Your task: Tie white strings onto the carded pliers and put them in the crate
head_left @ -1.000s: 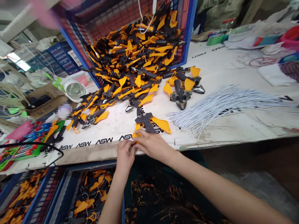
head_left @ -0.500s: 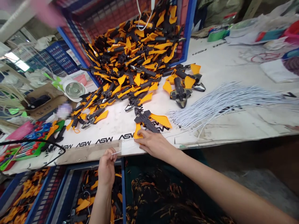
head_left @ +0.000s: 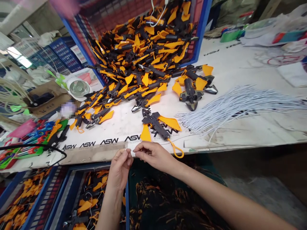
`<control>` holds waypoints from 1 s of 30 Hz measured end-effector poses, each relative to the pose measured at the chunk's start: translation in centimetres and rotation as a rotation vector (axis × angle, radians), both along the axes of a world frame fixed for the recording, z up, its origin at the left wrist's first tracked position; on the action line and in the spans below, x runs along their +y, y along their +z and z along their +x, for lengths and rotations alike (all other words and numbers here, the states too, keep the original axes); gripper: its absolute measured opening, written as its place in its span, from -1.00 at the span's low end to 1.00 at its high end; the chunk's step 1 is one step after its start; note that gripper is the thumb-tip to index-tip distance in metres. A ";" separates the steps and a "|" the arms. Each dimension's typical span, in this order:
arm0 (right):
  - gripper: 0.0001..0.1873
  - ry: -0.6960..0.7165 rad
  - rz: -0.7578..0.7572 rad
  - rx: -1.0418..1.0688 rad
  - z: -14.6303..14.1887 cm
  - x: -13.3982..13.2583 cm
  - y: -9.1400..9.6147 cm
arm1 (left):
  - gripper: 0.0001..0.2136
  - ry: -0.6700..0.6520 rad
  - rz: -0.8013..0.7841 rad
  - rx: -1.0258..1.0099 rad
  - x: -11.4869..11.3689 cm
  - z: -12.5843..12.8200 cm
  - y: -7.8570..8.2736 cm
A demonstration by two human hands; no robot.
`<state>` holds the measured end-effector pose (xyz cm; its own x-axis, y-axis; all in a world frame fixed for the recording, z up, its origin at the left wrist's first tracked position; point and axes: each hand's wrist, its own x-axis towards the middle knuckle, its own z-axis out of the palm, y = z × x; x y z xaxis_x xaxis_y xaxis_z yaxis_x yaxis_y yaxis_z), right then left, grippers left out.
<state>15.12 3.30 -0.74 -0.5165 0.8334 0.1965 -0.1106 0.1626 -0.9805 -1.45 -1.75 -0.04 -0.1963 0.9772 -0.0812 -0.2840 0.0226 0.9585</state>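
A black and orange plastic toy (head_left: pixel 157 125) lies near the front edge of the white table (head_left: pixel 240 73), with an orange loop hanging off the edge. Just in front of it, my left hand (head_left: pixel 120 167) and my right hand (head_left: pixel 153 155) meet at the table's edge, both pinching a short thin white tie (head_left: pixel 131 152) held between their fingertips. A fanned bundle of white ties (head_left: pixel 235 107) lies to the right of the toy.
A tipped blue crate (head_left: pixel 148 38) spills a big heap of the same toys over the table. Blue crates (head_left: pixel 79 198) with more toys stand below the table's front. A small fan (head_left: pixel 78 88), a cardboard box (head_left: pixel 48 100) and coloured plastic parts (head_left: pixel 26 143) sit left.
My left hand came back up from over the lower crate to the table's edge. My right hand let go of the toy and now pinches the white tie with the left.
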 end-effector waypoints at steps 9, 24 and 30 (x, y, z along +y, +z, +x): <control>-0.53 0.010 -0.397 0.083 0.3 1.4 0.0 | -0.87 -0.017 0.653 1.460 2.6 -0.5 1.3; -0.66 -0.061 -0.213 0.147 0.8 0.7 -0.2 | -0.80 0.104 0.305 0.621 2.6 2.6 -0.5; -0.80 -0.257 0.394 -0.123 1.5 -0.1 0.1 | -0.63 -0.125 -0.020 0.266 2.7 2.7 -0.1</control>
<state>16.60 3.20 -0.67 -0.3429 0.8115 0.4732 0.0949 0.5311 -0.8420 1.22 0.93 -0.13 -0.0918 0.9938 -0.0627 -0.0165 0.0614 0.9980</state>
